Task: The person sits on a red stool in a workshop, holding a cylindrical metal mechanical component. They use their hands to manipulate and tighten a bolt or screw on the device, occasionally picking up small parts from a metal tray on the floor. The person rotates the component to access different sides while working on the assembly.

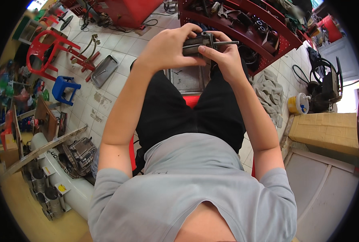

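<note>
A dark metal cylinder with a bracketed end (193,45) is held up in front of my knees, lying roughly sideways. A thin rod (228,42) sticks out of its right end. Around the cylinder's left part curl the fingers of my left hand (165,49), thumb below and fingertips above. My right hand (227,60) grips the bracketed right end, its thumb against the near side and its other fingers behind. The exact kind of part cannot be made out. Beneath the hands, between my legs, sits a grey metal tray (183,80).
A red perforated tool cart (264,60) full of metal parts stands ahead on the right. To the left are a red plastic chair (36,48), a blue stool (65,89) and a grey tray (105,71) on the tiled floor. A white bucket (298,104) stands right.
</note>
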The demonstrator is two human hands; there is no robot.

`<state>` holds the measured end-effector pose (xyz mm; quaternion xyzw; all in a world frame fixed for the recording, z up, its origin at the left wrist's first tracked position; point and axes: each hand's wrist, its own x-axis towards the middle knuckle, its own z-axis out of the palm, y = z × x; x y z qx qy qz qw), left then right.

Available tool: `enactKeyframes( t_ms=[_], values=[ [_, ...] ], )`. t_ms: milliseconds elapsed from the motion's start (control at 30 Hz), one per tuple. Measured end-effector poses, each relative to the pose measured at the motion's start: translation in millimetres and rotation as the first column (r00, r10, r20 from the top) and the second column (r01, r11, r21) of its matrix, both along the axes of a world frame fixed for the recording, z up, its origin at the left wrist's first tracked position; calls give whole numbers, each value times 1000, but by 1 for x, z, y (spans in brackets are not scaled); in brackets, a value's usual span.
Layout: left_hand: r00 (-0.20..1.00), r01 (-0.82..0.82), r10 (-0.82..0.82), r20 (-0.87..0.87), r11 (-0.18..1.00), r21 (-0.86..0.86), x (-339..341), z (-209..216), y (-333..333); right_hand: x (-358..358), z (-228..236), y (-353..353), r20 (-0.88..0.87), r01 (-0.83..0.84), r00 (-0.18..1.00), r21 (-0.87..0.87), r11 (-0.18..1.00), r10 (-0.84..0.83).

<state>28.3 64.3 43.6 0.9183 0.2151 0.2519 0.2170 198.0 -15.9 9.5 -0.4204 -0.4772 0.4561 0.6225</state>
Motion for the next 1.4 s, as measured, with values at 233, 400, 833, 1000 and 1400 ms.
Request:
enactKeyframes(
  t_ms=[233, 400, 833, 1000, 1400],
  values=[
    [905, 410, -193, 380, 145, -901, -14, -64, 71, 36, -5, 22, -42, -369, 928, 39, 929, 370],
    [568, 564, -311, 762, -527, -636, 15, -69, 21, 42, 10, 39, -113, -559, 821, 37, 828, 560],
    [476, 712, 217, 852, -664, -228, 34, -66, 29, 45, -9, 116, -265, -791, 598, -37, 611, 757],
    [648, 745, 176, 741, -345, -570, 28, -92, 65, 58, -41, 168, -162, -712, 702, -135, 689, 693],
    [657, 744, 483, 579, -292, -601, 93, -186, 91, 95, -286, 268, 166, 108, 986, -669, 735, 6]
  ],
)
